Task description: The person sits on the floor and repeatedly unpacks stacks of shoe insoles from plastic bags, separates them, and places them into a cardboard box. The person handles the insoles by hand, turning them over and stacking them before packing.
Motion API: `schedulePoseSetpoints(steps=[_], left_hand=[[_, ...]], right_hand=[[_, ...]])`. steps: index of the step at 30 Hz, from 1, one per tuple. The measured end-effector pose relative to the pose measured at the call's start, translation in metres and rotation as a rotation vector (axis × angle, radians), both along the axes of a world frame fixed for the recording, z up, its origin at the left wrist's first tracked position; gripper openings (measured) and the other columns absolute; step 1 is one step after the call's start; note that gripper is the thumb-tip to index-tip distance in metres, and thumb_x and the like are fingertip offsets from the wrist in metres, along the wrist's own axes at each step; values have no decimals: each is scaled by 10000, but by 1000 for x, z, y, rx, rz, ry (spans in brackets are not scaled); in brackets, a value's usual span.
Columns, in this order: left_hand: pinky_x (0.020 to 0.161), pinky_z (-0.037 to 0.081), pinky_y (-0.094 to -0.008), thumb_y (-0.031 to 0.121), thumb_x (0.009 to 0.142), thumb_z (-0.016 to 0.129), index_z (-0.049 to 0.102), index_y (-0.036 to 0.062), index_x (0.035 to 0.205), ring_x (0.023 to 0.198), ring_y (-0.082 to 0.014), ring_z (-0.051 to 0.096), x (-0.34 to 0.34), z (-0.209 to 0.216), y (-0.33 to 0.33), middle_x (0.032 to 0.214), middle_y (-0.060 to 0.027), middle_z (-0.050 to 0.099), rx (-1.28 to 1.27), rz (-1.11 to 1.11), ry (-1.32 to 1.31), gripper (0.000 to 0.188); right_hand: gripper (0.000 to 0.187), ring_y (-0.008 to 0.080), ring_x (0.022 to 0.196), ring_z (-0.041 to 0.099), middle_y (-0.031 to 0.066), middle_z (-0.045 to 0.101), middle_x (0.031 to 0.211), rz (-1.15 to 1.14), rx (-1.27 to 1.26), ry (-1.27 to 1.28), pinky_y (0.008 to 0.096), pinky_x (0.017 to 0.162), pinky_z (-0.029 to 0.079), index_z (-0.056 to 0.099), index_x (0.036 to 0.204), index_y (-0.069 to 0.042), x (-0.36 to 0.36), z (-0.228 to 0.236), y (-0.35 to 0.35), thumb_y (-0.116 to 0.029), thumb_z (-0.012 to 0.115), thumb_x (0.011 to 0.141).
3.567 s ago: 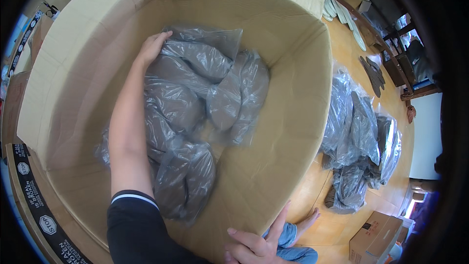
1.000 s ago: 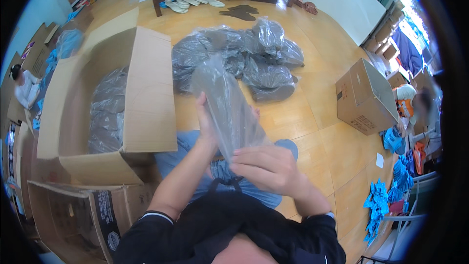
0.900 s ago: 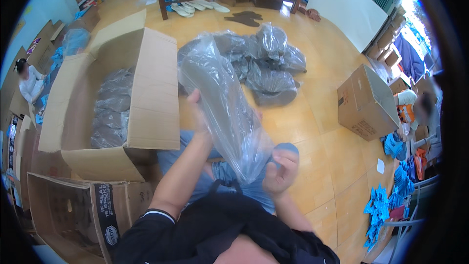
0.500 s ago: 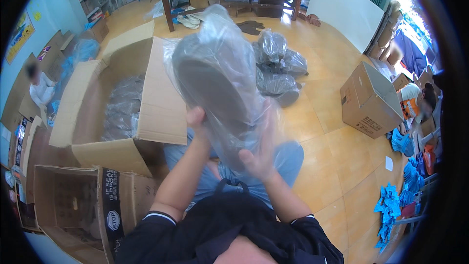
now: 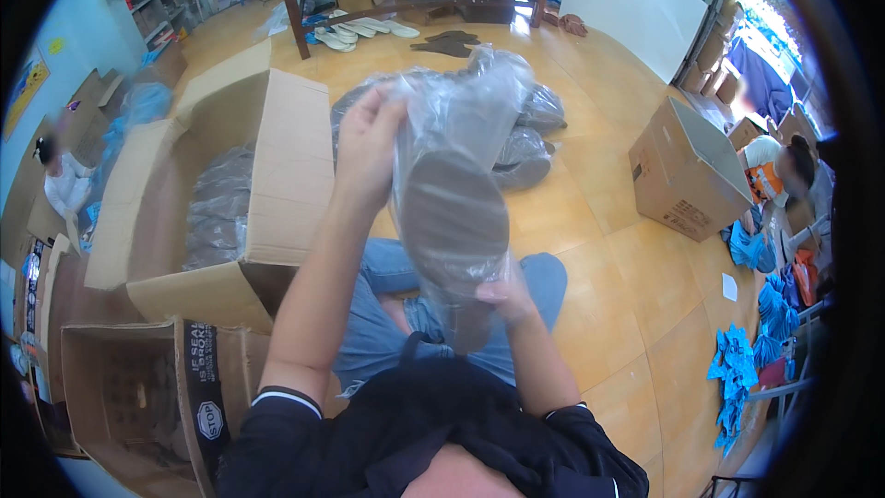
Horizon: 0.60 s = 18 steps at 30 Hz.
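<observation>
A pair of grey-brown shoe soles (image 5: 456, 212) in a clear plastic bag (image 5: 502, 83) is held up over my lap. My left hand (image 5: 371, 143) pinches the bag near its upper left edge, fingers closed. Lower down, my right hand (image 5: 509, 295) grips the soles through the plastic, its thumb on the front and its other fingers mostly hidden. Behind the held bag, more bagged soles (image 5: 525, 161) lie in a pile on the floor, partly covered from view.
An open carton (image 5: 295, 166) at my left contains several bagged soles (image 5: 219, 207). Nearer stands another open box (image 5: 120, 397). A tall carton (image 5: 687, 171) is at the right, near a seated person. White soles (image 5: 336, 37) and brown ones (image 5: 447, 43) lie by the table.
My left hand has moved up from the soles' side to the bag's upper edge. The bagged soles have turned and shifted lower and to the right; my right hand still holds them.
</observation>
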State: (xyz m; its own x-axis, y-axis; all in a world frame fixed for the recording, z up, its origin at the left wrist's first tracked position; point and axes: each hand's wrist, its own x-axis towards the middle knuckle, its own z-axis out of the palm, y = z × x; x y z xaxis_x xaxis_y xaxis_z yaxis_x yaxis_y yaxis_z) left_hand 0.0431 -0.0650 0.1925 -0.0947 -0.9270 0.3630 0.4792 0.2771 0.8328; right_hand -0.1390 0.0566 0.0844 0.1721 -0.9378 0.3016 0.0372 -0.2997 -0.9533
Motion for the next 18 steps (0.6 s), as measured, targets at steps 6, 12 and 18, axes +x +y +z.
schedulePoseSetpoints(steps=[6,12,18], left_hand=[[789,440,-327,155,953,490,458,17,1193,860,-186,500,58,95,-72,968,-76,500,-359,1168,243,278],[902,444,-408,62,870,555,640,34,1103,1005,-321,588,45,-77,-83,1023,-141,648,-860,1024,-724,249],[987,426,-457,150,861,548,664,43,1120,1131,-385,579,61,-323,-89,1178,-230,629,248,-97,-1869,304]], right_hand=[[1130,367,1276,446,214,441,1407,264,602,-833,475,1054,387,335,1470,-23,-16,-46,33,-660,686,604],[819,315,1131,540,164,506,1298,476,355,-1501,420,949,482,415,1395,-33,-45,-39,23,-511,676,784],[637,317,1166,525,134,485,1305,532,302,-1593,427,966,486,434,1374,-25,-71,23,-8,-372,633,878]])
